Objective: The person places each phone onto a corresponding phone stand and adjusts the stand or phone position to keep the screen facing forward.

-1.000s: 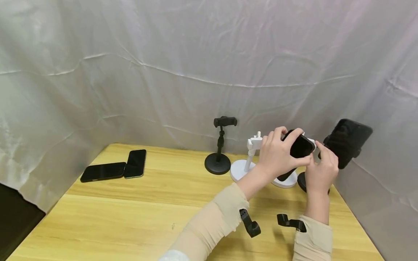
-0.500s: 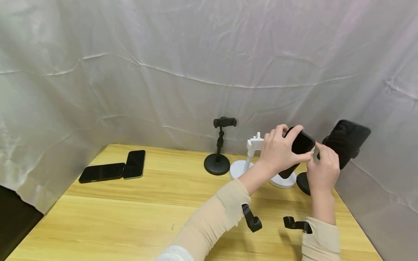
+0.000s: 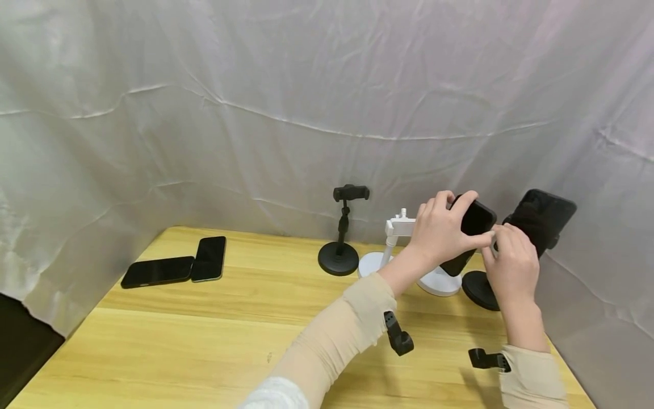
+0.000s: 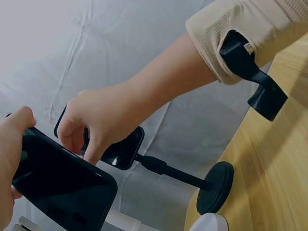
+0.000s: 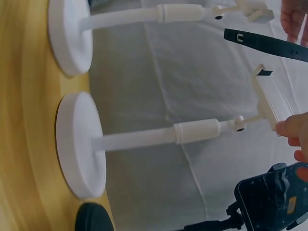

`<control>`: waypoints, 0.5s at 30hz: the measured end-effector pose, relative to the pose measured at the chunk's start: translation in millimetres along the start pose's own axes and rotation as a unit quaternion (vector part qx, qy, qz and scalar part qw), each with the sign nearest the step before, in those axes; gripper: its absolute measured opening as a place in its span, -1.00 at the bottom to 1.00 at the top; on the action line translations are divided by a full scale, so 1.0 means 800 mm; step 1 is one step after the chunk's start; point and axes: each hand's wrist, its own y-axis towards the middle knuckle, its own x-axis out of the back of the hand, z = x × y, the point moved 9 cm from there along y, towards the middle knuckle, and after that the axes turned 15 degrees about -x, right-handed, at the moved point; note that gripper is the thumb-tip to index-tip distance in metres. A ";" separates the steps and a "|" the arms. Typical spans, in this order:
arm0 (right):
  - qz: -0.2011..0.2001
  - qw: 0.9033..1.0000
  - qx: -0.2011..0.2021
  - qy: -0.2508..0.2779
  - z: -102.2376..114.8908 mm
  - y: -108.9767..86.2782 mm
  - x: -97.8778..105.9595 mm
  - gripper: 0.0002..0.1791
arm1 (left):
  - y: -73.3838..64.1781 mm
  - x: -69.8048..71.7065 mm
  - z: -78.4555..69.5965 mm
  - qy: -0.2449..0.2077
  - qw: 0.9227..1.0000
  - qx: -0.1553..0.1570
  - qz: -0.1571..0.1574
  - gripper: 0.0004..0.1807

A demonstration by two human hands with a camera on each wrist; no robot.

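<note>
My left hand point(image 3: 438, 234) holds a black smartphone point(image 3: 477, 218) by its edges, tilted, in front of the right-hand white phone stand point(image 3: 440, 282). In the right wrist view this phone point(image 5: 264, 45) appears edge-on, apart from the stand's white clamp point(image 5: 272, 96). My right hand point(image 3: 513, 264) is at the phone's right side; in the right wrist view its fingers point(image 5: 291, 126) grip the end of that clamp. The left wrist view shows the right hand point(image 4: 108, 110) behind the phone's edge. In the head view, the held phone and hands hide the clamp.
A second white stand point(image 3: 372, 264) is close on the left, and a black stand point(image 3: 338, 258) is beyond it. At the right, another black stand point(image 3: 480, 288) carries a phone point(image 3: 544, 218). Two phones point(image 3: 158, 271) lie at the table's left; grey cloth point(image 3: 286, 142) hangs behind.
The left hand has raised the phone slightly and shifted it right. My right hand and forearm have moved right. The white clamp part once visible at the phone's corner is now hidden in the head view.
</note>
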 end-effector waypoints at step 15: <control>0.028 0.996 0.073 -0.031 0.004 0.001 0.001 -0.70 | 0.011 -0.009 0.001 0.018 1.000 0.017 -0.012 -0.14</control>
